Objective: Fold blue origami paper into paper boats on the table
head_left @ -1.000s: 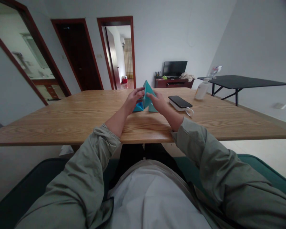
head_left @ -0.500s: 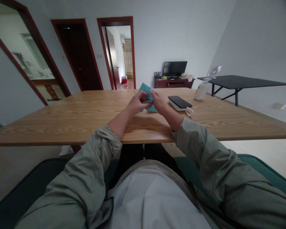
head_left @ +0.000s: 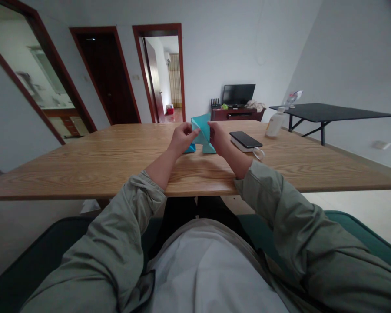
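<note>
Between my two hands, a folded teal paper piece is held up above the wooden table. My left hand pinches its left edge between thumb and fingers. On the right edge, my right hand grips the same paper, its fingertips partly hidden behind it. Beneath, a blue folded piece lies on the table beside my left hand, and a pale teal piece rests on the table close to my right wrist.
The wooden table spans the view. Right of my right hand, a black phone lies on a white box with a white loop. Farther right stands a clear bottle. A black table is beyond.
My hands have moved apart. The teal paper has opened wider between them, and the blue piece on the table shows more.
</note>
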The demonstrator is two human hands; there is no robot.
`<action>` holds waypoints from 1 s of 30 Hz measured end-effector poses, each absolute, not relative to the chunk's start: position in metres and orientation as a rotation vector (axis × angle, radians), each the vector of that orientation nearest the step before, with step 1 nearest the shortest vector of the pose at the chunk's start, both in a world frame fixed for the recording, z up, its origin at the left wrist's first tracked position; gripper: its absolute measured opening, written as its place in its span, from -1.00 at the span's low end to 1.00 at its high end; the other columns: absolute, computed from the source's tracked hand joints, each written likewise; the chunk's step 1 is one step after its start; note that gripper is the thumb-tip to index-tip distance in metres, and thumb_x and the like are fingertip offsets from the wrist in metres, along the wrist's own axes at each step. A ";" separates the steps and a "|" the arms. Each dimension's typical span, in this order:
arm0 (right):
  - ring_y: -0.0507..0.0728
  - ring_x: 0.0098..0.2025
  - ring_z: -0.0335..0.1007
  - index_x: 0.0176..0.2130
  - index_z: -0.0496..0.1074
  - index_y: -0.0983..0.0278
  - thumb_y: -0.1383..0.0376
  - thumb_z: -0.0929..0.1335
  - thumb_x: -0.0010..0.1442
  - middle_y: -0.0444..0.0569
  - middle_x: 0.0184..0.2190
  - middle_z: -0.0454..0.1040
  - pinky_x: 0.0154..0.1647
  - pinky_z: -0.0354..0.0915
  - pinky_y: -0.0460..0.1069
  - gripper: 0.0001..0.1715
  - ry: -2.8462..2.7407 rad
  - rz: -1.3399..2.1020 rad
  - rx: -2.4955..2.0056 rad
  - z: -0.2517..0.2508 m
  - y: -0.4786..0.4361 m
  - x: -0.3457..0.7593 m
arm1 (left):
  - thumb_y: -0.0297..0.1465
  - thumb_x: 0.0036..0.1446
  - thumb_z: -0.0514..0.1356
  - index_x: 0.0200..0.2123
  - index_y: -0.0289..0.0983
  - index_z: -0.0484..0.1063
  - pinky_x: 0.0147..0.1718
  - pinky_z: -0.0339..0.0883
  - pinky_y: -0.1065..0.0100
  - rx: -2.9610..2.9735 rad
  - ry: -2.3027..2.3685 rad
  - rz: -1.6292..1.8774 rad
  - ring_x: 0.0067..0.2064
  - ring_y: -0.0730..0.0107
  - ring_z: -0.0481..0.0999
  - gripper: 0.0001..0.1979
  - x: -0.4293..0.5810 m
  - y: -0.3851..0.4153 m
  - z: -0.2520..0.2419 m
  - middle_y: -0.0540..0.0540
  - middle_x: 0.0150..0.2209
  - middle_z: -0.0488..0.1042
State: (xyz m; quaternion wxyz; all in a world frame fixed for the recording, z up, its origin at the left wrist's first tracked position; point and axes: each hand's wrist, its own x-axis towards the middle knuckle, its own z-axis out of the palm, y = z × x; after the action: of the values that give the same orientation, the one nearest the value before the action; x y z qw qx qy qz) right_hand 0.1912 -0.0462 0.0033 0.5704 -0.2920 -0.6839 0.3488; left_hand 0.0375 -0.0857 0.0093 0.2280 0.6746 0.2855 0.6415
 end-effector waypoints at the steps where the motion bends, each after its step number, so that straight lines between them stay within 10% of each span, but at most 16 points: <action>1: 0.13 -0.36 0.44 -0.31 0.35 0.20 -0.30 0.27 0.02 -0.11 -0.45 0.45 -0.31 0.39 0.03 -0.35 -1.561 0.886 -0.681 0.003 -0.046 0.192 | -0.19 -0.02 0.36 -0.54 -0.26 0.26 -0.50 0.09 0.44 1.838 0.771 1.774 -0.50 0.57 0.17 -0.63 0.037 -0.085 0.009 0.10 -0.56 0.20; 30: 0.04 -0.35 0.48 -0.25 0.39 0.20 -0.07 0.55 -0.17 -0.19 -0.36 0.52 -0.33 0.44 -0.04 -0.40 -1.360 1.112 -0.502 0.011 -0.063 0.192 | -0.14 -0.23 0.47 -0.17 -0.23 0.40 -0.34 0.46 0.31 1.466 0.739 1.612 -0.29 0.31 0.57 -0.43 0.036 -0.086 0.009 -0.05 -0.29 0.54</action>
State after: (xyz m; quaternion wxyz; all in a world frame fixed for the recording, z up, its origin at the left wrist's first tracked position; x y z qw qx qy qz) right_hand 0.1921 -0.0629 0.0111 0.6111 -0.2175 -0.5891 0.4819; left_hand 0.0359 -0.0863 0.0090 0.4081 0.5815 0.2930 0.6398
